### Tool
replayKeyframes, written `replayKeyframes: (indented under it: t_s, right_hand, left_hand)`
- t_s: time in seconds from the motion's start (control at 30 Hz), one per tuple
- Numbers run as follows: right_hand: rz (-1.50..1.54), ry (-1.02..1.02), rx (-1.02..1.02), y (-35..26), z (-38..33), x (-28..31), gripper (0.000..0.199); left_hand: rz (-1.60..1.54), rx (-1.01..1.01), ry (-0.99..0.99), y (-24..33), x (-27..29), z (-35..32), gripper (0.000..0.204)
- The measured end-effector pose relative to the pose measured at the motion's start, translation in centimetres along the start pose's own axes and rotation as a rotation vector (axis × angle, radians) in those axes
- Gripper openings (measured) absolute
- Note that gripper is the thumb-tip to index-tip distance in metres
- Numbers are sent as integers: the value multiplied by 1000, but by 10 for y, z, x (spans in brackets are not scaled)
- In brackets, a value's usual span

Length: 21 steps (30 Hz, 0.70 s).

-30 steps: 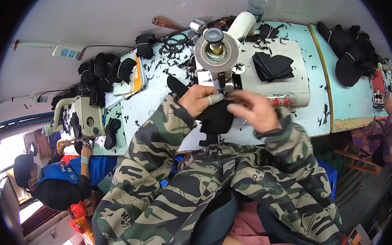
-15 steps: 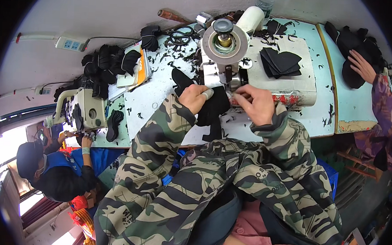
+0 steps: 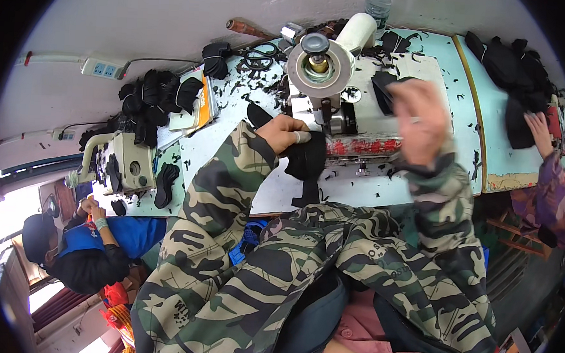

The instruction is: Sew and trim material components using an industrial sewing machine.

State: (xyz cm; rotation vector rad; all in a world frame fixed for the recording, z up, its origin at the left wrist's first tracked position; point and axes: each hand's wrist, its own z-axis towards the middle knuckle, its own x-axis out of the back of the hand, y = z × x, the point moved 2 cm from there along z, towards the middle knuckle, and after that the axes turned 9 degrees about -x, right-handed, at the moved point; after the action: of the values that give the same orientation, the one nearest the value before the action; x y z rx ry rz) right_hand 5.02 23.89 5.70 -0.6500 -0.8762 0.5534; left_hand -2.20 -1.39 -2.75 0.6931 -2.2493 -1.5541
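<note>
My left hand [image 3: 283,135] pinches a limp black fabric piece [image 3: 307,157] just in front of the white machine [image 3: 317,81], which has a round head with a dark knob. The piece hangs down over the front of the worktable. Over the machine's flat bed, my right hand [image 3: 420,116] is smeared by motion, so its fingers do not show clearly. It partly covers a stack of black cut pieces [image 3: 383,89] on the bed. I cannot make out whether it touches them.
Black scraps litter the pale worktable [image 3: 223,154]. Tied black bundles [image 3: 156,92] and papers [image 3: 203,105] lie at the left, and a plastic bottle [image 3: 378,6] stands behind. A co-worker [image 3: 77,249] sits at another machine [image 3: 125,160]; another person's hand [image 3: 539,134] touches black pieces at right.
My right hand has moved from beside the fabric, up and right to the stack on the bed. My left hand keeps its hold. At far right, the other person's hand has shifted lower and rightward.
</note>
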Motion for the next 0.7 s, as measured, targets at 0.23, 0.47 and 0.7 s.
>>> replayKeyframes:
  t_s: [0.23, 0.47, 0.7]
  right_hand:
    - [-48, -459, -68, 13, -35, -29, 21]
    - [-153, -398, -72, 5, -58, -52, 29]
    - [-329, -5, 39, -2, 4, 12, 18]
  left_hand:
    - [576, 62, 89, 16, -4, 3, 30]
    - [388, 60, -16, 15, -1, 18, 29]
    - [284, -26, -103, 14, -2, -2, 21]
